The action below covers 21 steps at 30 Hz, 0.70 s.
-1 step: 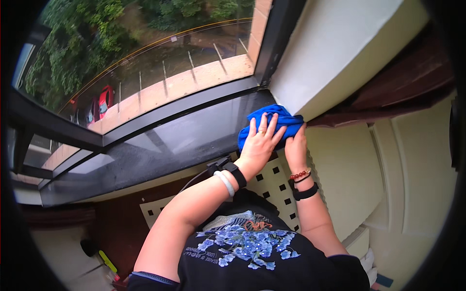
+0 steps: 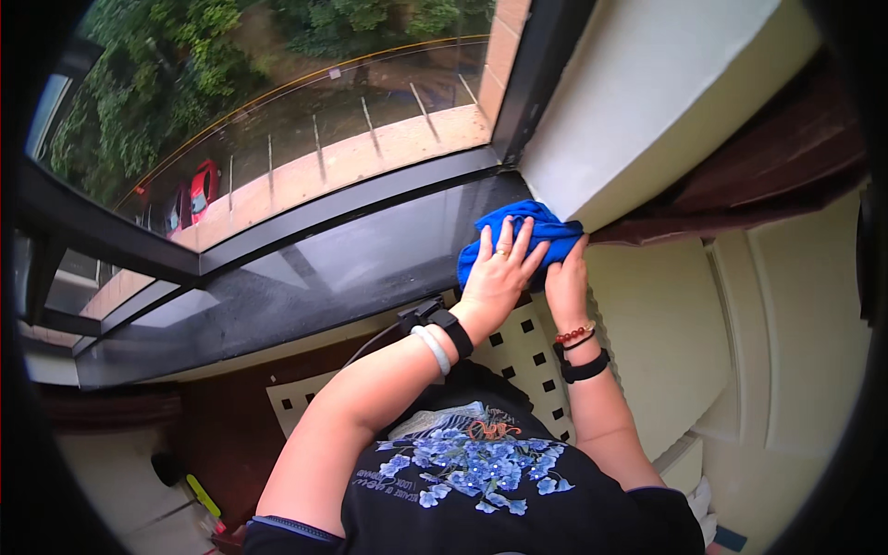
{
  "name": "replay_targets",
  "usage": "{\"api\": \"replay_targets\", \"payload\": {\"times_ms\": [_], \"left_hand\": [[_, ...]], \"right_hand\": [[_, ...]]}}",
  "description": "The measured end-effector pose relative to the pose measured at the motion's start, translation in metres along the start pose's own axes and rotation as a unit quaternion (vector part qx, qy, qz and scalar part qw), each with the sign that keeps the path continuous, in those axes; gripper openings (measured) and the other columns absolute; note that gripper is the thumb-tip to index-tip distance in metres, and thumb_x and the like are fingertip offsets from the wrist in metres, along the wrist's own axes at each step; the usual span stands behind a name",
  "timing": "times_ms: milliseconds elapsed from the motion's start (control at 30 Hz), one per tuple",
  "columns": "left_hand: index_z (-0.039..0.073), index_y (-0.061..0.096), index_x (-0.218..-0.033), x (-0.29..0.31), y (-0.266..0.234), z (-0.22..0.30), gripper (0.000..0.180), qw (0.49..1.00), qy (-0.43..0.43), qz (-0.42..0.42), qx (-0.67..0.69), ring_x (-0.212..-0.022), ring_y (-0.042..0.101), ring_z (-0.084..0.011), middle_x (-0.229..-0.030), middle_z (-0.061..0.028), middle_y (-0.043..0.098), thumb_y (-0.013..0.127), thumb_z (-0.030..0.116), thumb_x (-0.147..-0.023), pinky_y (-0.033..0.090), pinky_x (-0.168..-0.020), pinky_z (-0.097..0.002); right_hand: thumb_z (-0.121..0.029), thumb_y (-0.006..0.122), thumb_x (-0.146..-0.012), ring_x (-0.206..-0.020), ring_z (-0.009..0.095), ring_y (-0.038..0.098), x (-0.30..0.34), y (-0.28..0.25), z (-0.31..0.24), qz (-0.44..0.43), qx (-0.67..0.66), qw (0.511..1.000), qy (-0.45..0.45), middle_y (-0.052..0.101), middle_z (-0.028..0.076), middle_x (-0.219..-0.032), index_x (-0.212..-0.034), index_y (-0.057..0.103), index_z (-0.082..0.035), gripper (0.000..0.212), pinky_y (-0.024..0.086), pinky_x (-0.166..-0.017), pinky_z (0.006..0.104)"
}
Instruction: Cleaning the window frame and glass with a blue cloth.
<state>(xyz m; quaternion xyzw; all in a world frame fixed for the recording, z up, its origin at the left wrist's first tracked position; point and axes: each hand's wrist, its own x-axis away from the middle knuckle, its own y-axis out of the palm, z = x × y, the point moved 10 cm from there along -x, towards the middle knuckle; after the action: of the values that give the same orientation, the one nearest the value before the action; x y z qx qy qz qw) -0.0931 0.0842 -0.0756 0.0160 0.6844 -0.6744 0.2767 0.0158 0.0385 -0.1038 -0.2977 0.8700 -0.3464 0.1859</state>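
A crumpled blue cloth (image 2: 553, 230) lies at the right end of the dark, glossy windowsill (image 2: 398, 245), against the corner of the pale wall. My left hand (image 2: 498, 276) presses down on it, palm low and fingers spread out; a ring sits on one finger. Close beside it, my right hand (image 2: 566, 285) has hold of the cloth's near right edge, its fingertips partly hidden in the folds. Both wrists carry dark bands, the left also a pale bangle and the right a string of red beads.
The black window frame (image 2: 351, 203) runs along the sill's far side, with trees and a red car outside. A white wall column (image 2: 647, 111) and a dark red curtain (image 2: 740, 171) bound the right. Below the sill is a white panel with black squares (image 2: 527, 326).
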Motion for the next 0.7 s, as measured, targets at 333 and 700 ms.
{"api": "replay_targets", "payload": {"times_ms": [333,700], "left_hand": [[0.016,0.040,-0.141,0.037,-0.016,-0.022,0.063,1.000,0.014,-0.015,0.005,-0.132,0.037,-0.0378,-0.147,-0.0141,0.036,0.057,0.017,-0.081,0.032,-0.105,-0.0562],[0.017,0.046,-0.136,0.098,-0.043,-0.063,0.056,0.999,-0.040,0.009,-0.021,-0.131,0.038,-0.0345,-0.145,-0.0126,0.039,0.054,0.016,-0.080,0.028,-0.107,-0.0532]], "right_hand": [[0.001,0.050,-0.085,-0.089,0.041,0.063,0.006,0.011,-0.017,-0.012,0.217,0.975,-0.046,0.059,0.029,-0.107,-0.140,0.026,0.009,0.060,0.053,-0.076,0.0450],[-0.002,0.055,-0.081,-0.084,0.040,0.062,0.092,0.051,-0.084,-0.008,0.105,0.974,-0.200,0.058,0.023,-0.101,-0.133,0.040,0.004,0.054,0.053,-0.072,0.0440]]}}
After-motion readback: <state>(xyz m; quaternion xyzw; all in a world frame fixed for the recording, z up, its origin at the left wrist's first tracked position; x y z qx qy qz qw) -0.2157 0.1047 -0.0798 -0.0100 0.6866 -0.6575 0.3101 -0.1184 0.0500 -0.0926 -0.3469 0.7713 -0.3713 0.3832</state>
